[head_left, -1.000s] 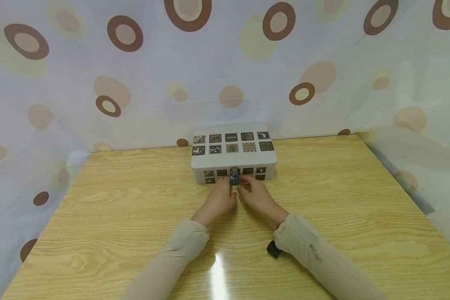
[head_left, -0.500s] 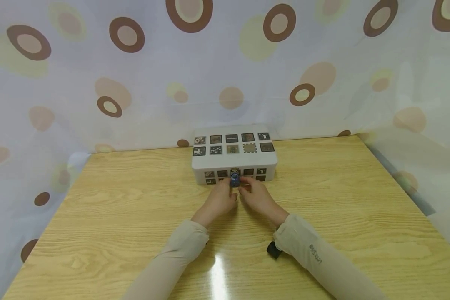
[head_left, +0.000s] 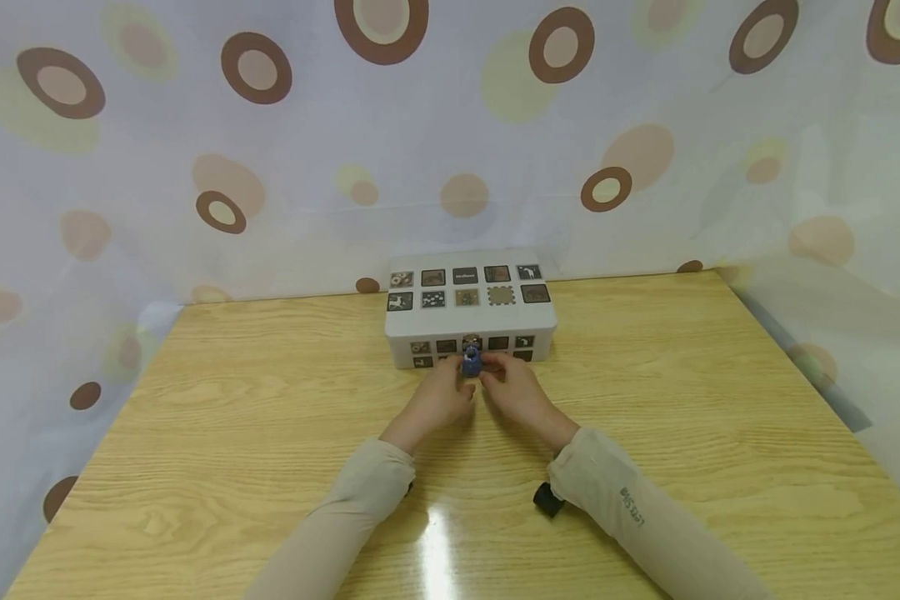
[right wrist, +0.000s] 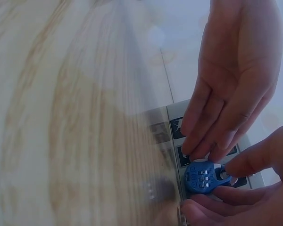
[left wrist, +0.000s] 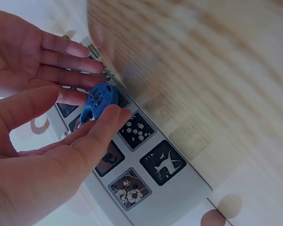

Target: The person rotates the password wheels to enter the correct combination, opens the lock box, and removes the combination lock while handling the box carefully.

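Observation:
A small blue combination padlock (head_left: 472,363) is at the front clasp (head_left: 472,341) of a white box (head_left: 471,318) printed with dark square pictures. My left hand (head_left: 437,398) holds the padlock from the left with its fingertips, and my right hand (head_left: 521,398) holds it from the right. Number dials show on the padlock (right wrist: 200,178) in the right wrist view, and its shackle lies toward the box. In the left wrist view a finger of the left hand lies along the padlock's (left wrist: 102,98) side. Whether the shackle passes through the clasp cannot be seen.
The box stands at the back of a wood-grain table (head_left: 255,433), close to a white curtain (head_left: 307,150) with brown and yellow circles. A small black device (head_left: 548,500) shows at the right sleeve cuff. A bright reflection lies on the near tabletop.
The padlock has tipped slightly outward and down, away from the box front. Both hands keep nearly the same place beside it. The whole view has shifted a little.

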A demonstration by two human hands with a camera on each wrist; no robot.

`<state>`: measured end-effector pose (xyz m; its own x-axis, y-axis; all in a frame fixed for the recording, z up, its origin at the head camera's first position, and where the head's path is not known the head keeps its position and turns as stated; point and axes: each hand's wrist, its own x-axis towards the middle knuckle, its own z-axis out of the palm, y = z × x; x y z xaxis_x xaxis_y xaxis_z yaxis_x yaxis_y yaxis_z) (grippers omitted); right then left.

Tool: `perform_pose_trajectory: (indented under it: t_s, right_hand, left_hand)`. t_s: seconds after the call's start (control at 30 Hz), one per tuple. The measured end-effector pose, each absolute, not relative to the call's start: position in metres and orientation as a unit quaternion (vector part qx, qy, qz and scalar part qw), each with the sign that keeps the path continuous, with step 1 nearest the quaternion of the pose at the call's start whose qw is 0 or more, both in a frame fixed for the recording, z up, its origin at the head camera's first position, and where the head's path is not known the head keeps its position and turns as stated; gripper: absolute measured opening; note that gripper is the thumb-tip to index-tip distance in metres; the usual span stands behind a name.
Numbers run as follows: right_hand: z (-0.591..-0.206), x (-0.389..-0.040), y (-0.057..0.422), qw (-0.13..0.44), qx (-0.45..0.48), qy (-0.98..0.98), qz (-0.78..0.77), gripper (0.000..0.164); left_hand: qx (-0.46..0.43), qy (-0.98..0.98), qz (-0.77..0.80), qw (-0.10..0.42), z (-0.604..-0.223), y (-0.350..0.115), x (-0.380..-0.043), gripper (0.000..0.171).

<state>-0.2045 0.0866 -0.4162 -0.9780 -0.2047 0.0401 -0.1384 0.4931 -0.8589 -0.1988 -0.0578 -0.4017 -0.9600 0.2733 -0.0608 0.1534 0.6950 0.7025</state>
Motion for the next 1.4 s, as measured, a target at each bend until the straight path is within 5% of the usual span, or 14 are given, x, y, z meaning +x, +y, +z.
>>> perform_pose_trajectory:
  t_s: [0.87, 1.4]
  right_hand:
    - [-0.4132, -0.2085, 0.0906, 0.078, -0.028, 0.830, -0.551, 0.033]
    - [-0.4101, -0.2095, 0.0940, 0.111, 0.021, 0.764, -0.635, 0.032]
  left_hand:
    - [-0.019, 0.761, 0.629, 0.155, -0.4002, -0.0600, -0.2038, 0.034]
    - [-0.021, 0.660, 0.731, 0.170, -0.4025, -0.0578, -0.2055, 0.031]
